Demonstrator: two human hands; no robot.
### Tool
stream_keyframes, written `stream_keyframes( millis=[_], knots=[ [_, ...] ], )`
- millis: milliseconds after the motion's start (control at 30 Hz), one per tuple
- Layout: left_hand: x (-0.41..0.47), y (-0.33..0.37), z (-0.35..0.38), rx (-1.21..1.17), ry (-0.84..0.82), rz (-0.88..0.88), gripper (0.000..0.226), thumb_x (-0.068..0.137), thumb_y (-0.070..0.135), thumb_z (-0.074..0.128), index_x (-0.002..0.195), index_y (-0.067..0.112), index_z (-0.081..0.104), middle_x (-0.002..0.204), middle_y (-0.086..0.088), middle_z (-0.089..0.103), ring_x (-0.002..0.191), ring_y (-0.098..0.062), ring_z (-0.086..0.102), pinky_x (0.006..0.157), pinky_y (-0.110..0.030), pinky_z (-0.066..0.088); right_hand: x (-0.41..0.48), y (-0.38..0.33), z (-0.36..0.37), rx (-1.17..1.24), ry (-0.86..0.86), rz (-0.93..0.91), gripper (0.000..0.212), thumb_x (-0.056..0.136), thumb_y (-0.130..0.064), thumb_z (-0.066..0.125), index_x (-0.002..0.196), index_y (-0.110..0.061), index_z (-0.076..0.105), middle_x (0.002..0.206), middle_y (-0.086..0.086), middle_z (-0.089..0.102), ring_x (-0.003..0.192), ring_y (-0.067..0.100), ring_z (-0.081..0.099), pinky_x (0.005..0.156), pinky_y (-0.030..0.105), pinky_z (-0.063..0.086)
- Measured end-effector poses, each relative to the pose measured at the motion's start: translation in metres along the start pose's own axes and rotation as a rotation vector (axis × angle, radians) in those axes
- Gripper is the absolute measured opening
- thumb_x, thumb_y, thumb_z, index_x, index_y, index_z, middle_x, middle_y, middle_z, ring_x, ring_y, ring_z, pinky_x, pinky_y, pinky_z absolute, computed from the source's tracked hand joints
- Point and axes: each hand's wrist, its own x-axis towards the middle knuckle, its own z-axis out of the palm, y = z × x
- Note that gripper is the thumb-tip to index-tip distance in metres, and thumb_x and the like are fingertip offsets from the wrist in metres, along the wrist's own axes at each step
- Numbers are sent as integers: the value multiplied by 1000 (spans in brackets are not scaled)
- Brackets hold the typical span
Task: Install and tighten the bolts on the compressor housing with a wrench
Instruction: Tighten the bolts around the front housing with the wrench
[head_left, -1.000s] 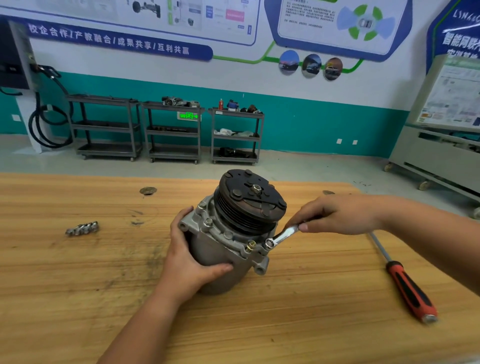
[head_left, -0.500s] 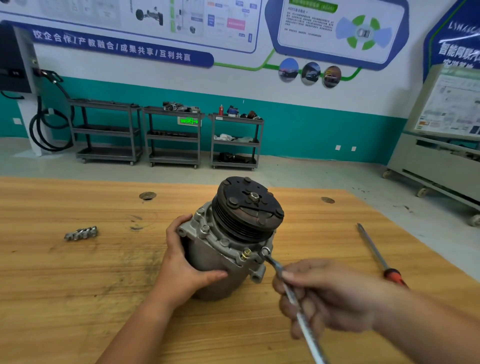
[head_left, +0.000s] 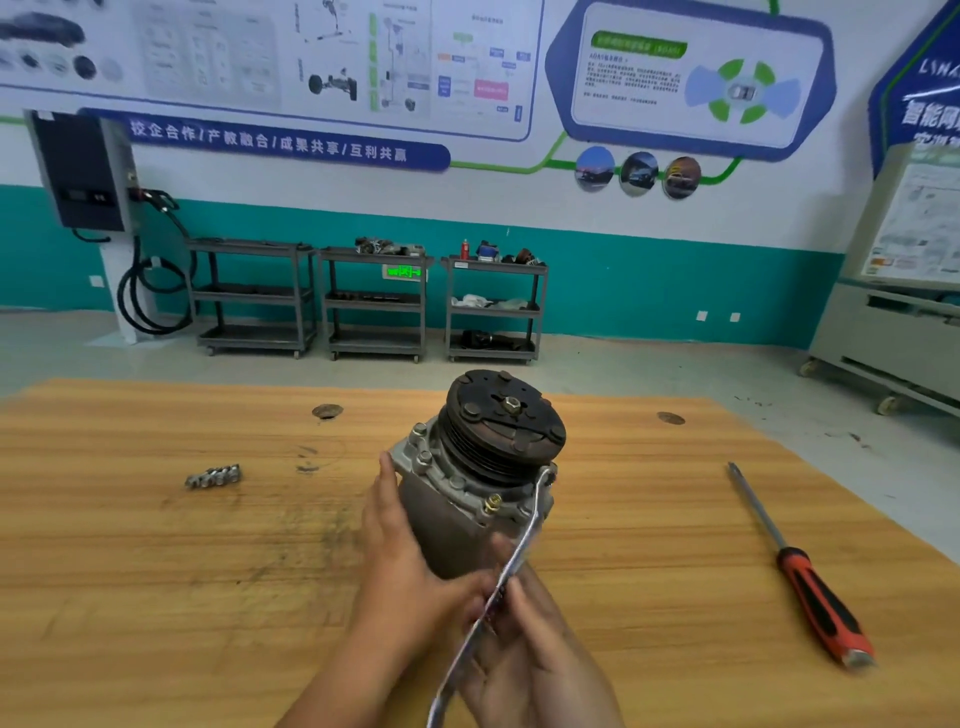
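A grey compressor (head_left: 457, 493) with a black pulley (head_left: 504, 423) stands tilted on the wooden table (head_left: 156, 571). Bolts sit around its flange, one brass-coloured (head_left: 492, 501). My left hand (head_left: 410, 561) grips the left side of the housing. My right hand (head_left: 524, 639) holds the shaft of a silver wrench (head_left: 514, 561), whose head sits at a bolt on the flange's right edge (head_left: 545, 474). The wrench runs down toward me, blurred at its near end.
A red-and-black screwdriver (head_left: 800, 571) lies on the table to the right. A small row of metal sockets (head_left: 213, 476) lies to the left. Two round holes (head_left: 327, 411) mark the far part of the tabletop. Carts stand along the far wall.
My right hand swung the wrench handle from the right of the compressor round toward me, to just beside my left hand. The wrench head now sits higher on the flange's right edge.
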Motion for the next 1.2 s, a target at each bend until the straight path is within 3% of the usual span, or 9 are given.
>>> stream_keyframes(
  millis=[133,300,400,500,633,767,1033,1133,1200],
  knots=[
    [-2,6,14,4,53,-31,151,46,48,91,126,60,-36,158,3,-12,147,-22,1,118,-43,14,0,-26,-32,-311,65,-48,25,72,-10,52,85,-7,74,53,6,50,43,14,42,49,24,29],
    [4,-1,16,5,60,10,147,47,46,92,128,64,-29,155,1,10,142,-18,14,115,-38,19,3,-86,-57,-967,-7,-114,23,93,0,48,97,-4,70,51,-2,49,44,8,42,40,19,34],
    [8,-6,14,32,25,34,137,46,54,88,128,65,-21,152,0,14,140,-17,17,114,-34,20,9,-117,-56,-1417,-118,-214,22,93,-7,55,101,-21,69,56,-13,52,51,-3,44,53,11,35],
    [15,-12,8,16,-56,27,133,42,64,82,125,64,-22,151,2,16,138,-14,20,113,-29,20,17,-137,-46,-1698,-237,-319,23,94,-17,55,104,-35,63,82,-10,59,68,-6,48,65,9,36],
    [32,-21,-3,28,-217,22,140,41,62,85,126,60,-26,153,3,17,135,-6,20,111,-22,20,33,-148,-31,-2029,-381,-382,23,96,-26,50,116,-35,58,96,-14,56,86,-3,50,75,11,37],
    [41,-26,-6,4,-281,31,142,31,78,77,131,57,-22,153,6,19,139,-10,21,114,-26,22,46,-156,-11,-2191,-469,-354,29,98,-33,44,124,-31,56,98,-19,52,87,-8,47,74,8,33],
    [45,-35,-3,-12,-262,84,143,42,56,90,134,58,-19,152,11,20,138,-8,21,114,-27,23,56,-165,19,-2317,-539,-282,24,98,-32,45,115,-26,61,93,-19,55,82,-3,48,69,7,35],
    [45,-37,-1,-34,-247,90,142,45,45,93,134,56,-17,143,18,20,132,0,20,109,-20,20,61,-166,31,-2392,-532,-142,23,98,-35,44,113,-30,61,82,-20,53,72,-7,47,61,9,35],
    [44,-37,-1,-36,-256,76,141,42,53,90,133,57,-18,140,21,18,129,4,19,107,-18,20,62,-167,38,-2403,-511,-18,23,98,-36,44,111,-30,61,75,-18,53,66,-6,48,59,11,35]
  ],
)
